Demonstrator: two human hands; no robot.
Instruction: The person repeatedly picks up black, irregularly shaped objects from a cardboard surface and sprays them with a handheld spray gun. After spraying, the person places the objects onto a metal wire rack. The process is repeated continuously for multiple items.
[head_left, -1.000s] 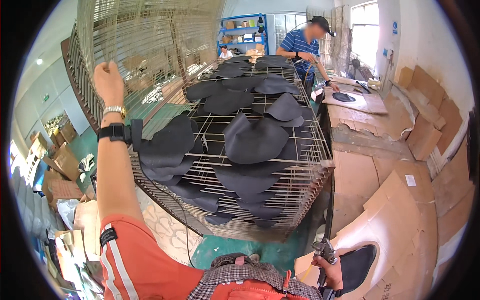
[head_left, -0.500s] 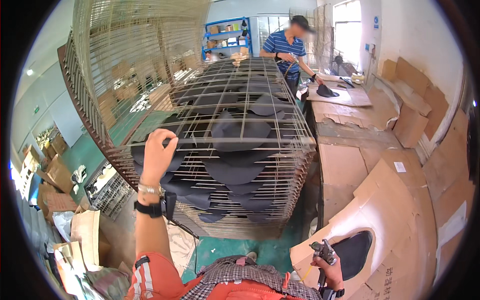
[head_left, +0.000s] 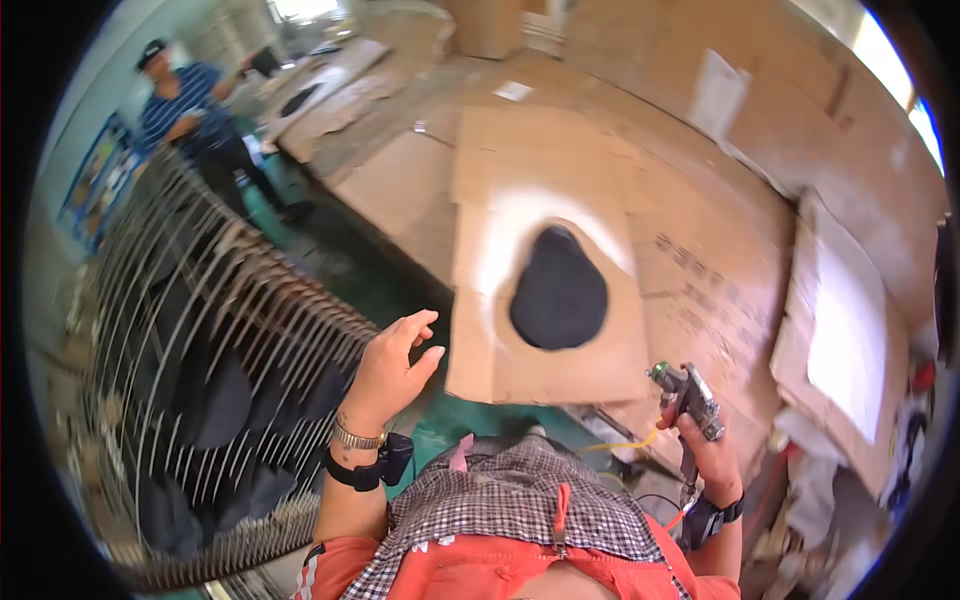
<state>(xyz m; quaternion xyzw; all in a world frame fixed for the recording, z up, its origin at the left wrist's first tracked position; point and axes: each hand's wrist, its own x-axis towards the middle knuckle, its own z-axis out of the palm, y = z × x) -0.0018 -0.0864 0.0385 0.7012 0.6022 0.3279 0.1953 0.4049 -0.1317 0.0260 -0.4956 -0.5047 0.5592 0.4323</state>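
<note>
My right hand [head_left: 712, 450] is wrapped round a metal spray gun [head_left: 693, 402] with a yellow hose, just right of the cardboard's near edge. A flat black pear-shaped piece [head_left: 560, 290] lies on a cardboard sheet [head_left: 475, 370], with a white sprayed haze around its far side. My left hand [head_left: 395, 365] is in the air left of that sheet, thumb and fingers apart and curved, holding nothing. The wire rack [head_left: 215, 290] to its left carries several dark pieces [head_left: 220, 400] on its shelves.
A co-worker in a striped shirt [head_left: 190, 105] stands beyond the rack at a bench with another black piece [head_left: 300, 98]. More cardboard [head_left: 710, 270] covers my bench. A white-coated cardboard panel [head_left: 848, 320] leans at the right, above a cluttered heap.
My view has swung right, from the rack to the bench. My left hand has come away from the rack's top bars toward the cardboard sheet. The spray gun stays in my right hand.
</note>
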